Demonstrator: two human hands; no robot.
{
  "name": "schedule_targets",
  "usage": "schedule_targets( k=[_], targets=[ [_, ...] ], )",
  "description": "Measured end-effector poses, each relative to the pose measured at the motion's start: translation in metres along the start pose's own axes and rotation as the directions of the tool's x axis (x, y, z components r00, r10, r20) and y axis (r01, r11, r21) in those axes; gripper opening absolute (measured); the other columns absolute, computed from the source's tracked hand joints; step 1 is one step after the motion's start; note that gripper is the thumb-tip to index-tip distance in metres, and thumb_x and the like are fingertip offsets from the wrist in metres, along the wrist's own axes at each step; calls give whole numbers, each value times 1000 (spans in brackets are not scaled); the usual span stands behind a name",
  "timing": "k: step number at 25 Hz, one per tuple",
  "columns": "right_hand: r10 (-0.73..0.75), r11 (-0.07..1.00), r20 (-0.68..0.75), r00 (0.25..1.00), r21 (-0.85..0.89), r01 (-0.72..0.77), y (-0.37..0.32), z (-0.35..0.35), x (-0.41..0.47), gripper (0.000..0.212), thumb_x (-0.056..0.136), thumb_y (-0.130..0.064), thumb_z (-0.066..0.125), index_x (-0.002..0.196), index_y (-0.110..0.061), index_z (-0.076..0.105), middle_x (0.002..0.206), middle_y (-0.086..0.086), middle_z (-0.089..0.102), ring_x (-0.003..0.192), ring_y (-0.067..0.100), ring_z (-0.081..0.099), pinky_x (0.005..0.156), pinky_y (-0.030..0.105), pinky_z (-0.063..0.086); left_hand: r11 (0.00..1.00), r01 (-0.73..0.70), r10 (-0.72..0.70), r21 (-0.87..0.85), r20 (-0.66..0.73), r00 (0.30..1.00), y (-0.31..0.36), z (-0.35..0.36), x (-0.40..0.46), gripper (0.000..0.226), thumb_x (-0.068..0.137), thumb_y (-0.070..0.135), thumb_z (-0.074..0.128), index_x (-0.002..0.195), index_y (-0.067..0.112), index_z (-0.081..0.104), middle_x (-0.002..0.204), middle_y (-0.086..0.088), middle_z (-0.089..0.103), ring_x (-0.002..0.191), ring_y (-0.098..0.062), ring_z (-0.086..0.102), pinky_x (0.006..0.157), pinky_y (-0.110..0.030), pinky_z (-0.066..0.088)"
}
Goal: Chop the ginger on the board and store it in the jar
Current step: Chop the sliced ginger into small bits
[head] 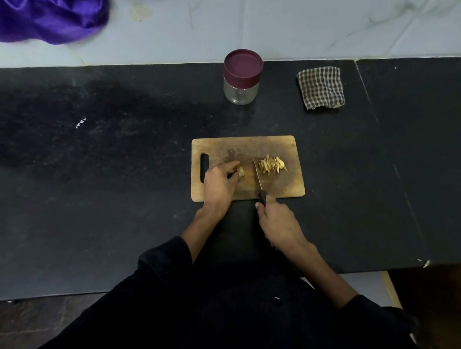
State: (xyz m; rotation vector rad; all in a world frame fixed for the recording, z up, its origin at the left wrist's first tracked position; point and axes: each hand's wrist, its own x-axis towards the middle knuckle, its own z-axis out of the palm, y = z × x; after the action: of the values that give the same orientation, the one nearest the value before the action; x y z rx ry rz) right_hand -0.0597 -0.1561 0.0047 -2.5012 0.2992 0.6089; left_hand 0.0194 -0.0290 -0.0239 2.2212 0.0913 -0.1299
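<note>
While a small stub of ginger [241, 171] remains uncut near the middle of the board [287, 188], the chopping looks mostly done; a heap of cut ginger slivers [272, 164] lies toward the board's right edge, just beyond the knife [258, 177]. The left hand [220, 182] rests on the board's left half beside the handle slot, its fingers [232, 166] curled down and pinching the stub; the right hand [278, 224] sits off the board's near edge, its fingers clenched around the knife's dark handle, with the blade running across the board between stub and heap, its edge at or near the wood.

What is left, by my judgement: a few more cuts through the stub, perhaps a finer pass over the slivers, then the whole storing step; the jar [242, 78] stands toward the table's far edge, well apart from the board, its maroon lid on and its glass body apparently empty, so it has yet to be opened, filled and closed. A folded checked cloth [321, 87] lies to the jar's right; a purple fabric [36, 18] drapes over the pale surface past the table's far left corner.
</note>
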Motion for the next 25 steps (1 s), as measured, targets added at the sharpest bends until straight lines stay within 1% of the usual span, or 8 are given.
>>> schedule_targets(
  k=[2,6,8,12,17,20,22,25],
  targets=[
    [-28,1000,9,1000,-10,28,-4,-1,2,32,106,-34,35,121,-9,47,104,13,65,92,29,62,71,39,48,1000,-7,7,-8,-20,1000,-3,0,-1,32,89,8,64,120,10,65,117,-7,63,101,-16,63,93,-29,52],
    [-67,995,38,997,-78,70,-12,-1,4,30,106,-33,34,120,-9,46,104,13,64,95,31,63,75,43,49,995,-55,57,79,-21,998,-2,2,-7,30,91,1,55,118,9,67,118,-12,61,99,-22,63,93,-29,50],
    [-82,990,32,996,-112,85,-13,-1,4,30,107,-32,34,119,-8,45,107,15,64,98,33,62,74,42,46,990,-67,67,125,4,998,0,3,-10,33,91,-1,50,120,7,65,120,-14,60,99,-25,64,92,-33,52],
    [-85,985,30,996,-151,89,-14,-2,6,29,107,-31,34,119,-7,45,110,17,65,101,35,62,73,41,42,973,-97,90,209,44,995,-3,6,-10,36,90,-1,48,121,9,64,119,-16,60,91,-29,65,82,-42,55],
    [-72,985,52,996,-152,79,-16,-2,9,27,106,-29,34,118,-8,45,111,18,65,102,37,62,76,45,44,930,-156,125,332,112,986,-2,5,-11,39,91,0,47,127,9,59,127,-16,50,92,-30,63,80,-39,54],
    [-50,988,93,994,-140,63,-16,-3,11,25,106,-28,33,115,-7,45,113,18,64,102,37,62,77,46,44,890,-162,101,426,161,982,2,5,-9,41,90,1,48,130,11,55,134,-15,45,98,-30,62,84,-38,53],
    [-36,990,120,992,-134,52,-14,-2,9,26,106,-29,33,116,-8,45,114,19,63,103,37,62,78,46,46,880,-151,77,451,179,981,4,5,-9,42,91,2,47,131,11,54,136,-14,42,98,-29,62,85,-37,53],
    [-29,993,112,993,-112,41,-7,2,2,29,106,-30,34,121,-7,45,113,18,63,103,36,62,81,47,49,870,-161,89,467,173,981,3,4,-9,42,91,4,47,132,12,53,136,-12,40,97,-29,61,84,-37,53]
  ],
)
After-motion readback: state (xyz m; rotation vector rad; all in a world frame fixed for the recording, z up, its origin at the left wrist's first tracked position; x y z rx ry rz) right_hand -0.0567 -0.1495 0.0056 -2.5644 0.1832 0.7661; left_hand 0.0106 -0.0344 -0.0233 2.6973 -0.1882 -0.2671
